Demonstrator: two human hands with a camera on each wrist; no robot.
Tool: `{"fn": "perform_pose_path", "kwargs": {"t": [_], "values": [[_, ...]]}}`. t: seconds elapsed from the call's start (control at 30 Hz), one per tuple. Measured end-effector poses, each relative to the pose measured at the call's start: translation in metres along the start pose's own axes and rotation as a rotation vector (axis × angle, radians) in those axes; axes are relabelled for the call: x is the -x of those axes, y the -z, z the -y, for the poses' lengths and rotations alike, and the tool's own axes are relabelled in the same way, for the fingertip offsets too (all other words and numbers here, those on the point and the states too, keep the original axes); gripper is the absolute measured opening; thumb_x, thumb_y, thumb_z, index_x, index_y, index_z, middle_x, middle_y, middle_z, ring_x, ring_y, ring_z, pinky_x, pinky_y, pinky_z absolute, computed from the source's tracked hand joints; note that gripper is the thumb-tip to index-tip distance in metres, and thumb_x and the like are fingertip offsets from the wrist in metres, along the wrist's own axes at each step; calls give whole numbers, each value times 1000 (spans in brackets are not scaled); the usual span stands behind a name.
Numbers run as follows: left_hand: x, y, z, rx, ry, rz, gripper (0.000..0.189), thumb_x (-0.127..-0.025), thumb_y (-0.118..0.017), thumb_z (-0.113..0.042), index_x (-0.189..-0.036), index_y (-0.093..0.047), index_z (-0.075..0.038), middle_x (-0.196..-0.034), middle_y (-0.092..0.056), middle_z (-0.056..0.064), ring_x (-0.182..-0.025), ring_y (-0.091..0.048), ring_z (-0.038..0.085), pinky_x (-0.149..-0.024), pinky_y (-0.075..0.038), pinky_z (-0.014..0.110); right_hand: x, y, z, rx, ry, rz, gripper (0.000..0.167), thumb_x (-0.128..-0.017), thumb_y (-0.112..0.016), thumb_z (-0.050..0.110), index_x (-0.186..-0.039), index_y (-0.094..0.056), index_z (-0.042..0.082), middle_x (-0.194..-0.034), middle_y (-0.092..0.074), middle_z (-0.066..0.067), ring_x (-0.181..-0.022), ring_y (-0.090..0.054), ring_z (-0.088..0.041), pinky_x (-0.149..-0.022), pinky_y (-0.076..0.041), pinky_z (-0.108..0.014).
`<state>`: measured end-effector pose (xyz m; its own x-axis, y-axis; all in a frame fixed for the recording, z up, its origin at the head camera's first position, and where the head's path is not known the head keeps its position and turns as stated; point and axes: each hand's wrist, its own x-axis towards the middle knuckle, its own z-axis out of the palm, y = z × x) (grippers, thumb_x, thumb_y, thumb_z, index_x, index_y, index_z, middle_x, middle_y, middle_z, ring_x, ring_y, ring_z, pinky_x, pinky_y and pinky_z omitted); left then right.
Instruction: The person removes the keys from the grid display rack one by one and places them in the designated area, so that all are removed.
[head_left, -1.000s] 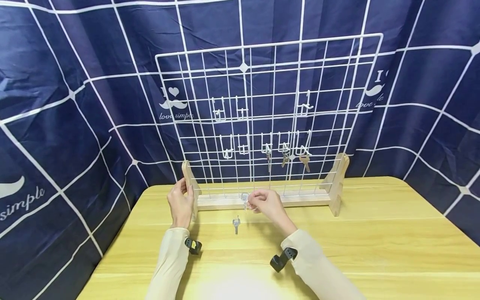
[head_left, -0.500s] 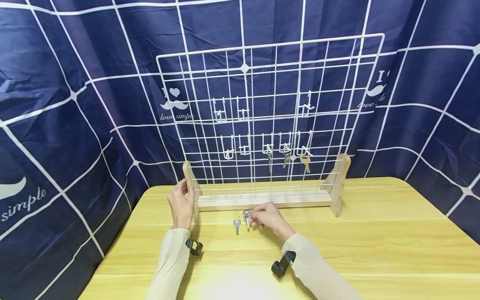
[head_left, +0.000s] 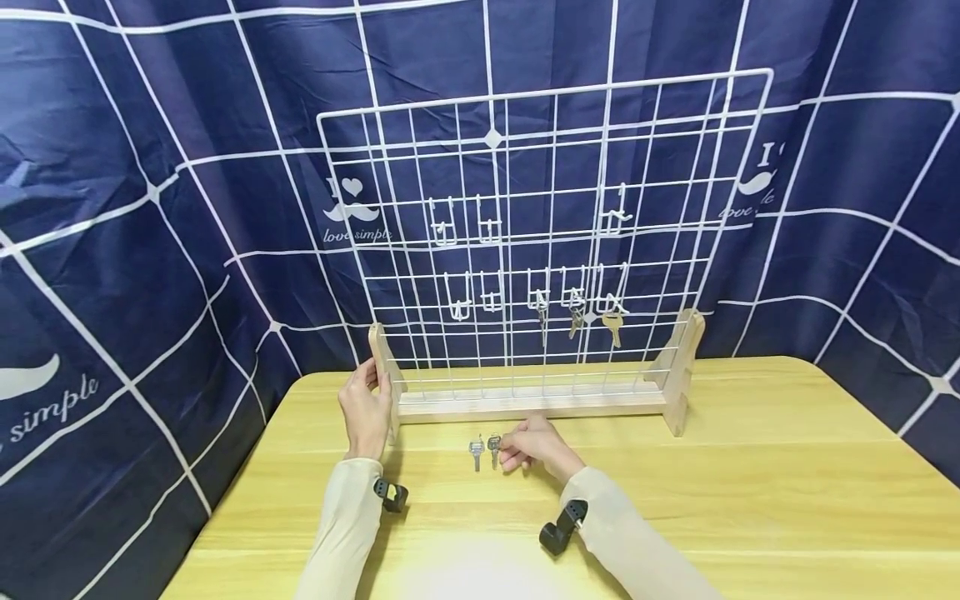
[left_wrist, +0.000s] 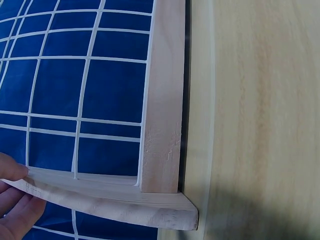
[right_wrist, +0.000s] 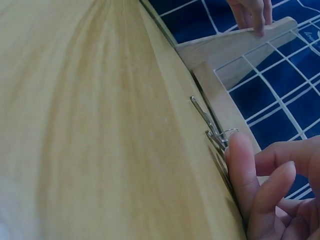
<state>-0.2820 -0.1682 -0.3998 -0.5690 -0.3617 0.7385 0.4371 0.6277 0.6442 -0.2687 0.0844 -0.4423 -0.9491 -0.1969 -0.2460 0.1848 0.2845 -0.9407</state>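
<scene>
I see the silvery metal key (head_left: 494, 444) down at the desk (head_left: 765, 467), immediately left of the nearer right hand (head_left: 532, 443), blade toward the near edge. Its fingers are curled (whether they pinch, I can't tell). A 2nd key (head_left: 477, 452) lies alongside. Farther back, the left hand (head_left: 366, 412) grips the smooth wooden upright (head_left: 381, 346) of the white wire grid (head_left: 552, 192).

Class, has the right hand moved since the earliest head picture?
Yes: in the head view, the right hand now sits lower relative to the wooden base bar.
</scene>
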Motion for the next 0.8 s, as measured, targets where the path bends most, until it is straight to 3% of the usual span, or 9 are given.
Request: {"fn": "perform_pose_path", "kwargs": {"t": [0.5,0.8], "values": [[2,0,3,8,4,0,24,-80,-66,11,-104,-64,17,-91,-68,29,-79,-69,39,-72,-60,44,0,6,-1,71,43,114,8,-83,-63,2,-82,-68,-4,-61,-66,-6,-45,-57,-6,-37,-28,-10],[1,-1,2,6,-2,2,24,-81,-65,11,-104,-64,16,-91,-68,28,-80,-69,38,-72,-60,44,-2,9,0,112,36,116,9,-83,-63,5,-82,-69,-2,-59,-66,-3,-44,-54,-4,-37,-28,-10]]}}
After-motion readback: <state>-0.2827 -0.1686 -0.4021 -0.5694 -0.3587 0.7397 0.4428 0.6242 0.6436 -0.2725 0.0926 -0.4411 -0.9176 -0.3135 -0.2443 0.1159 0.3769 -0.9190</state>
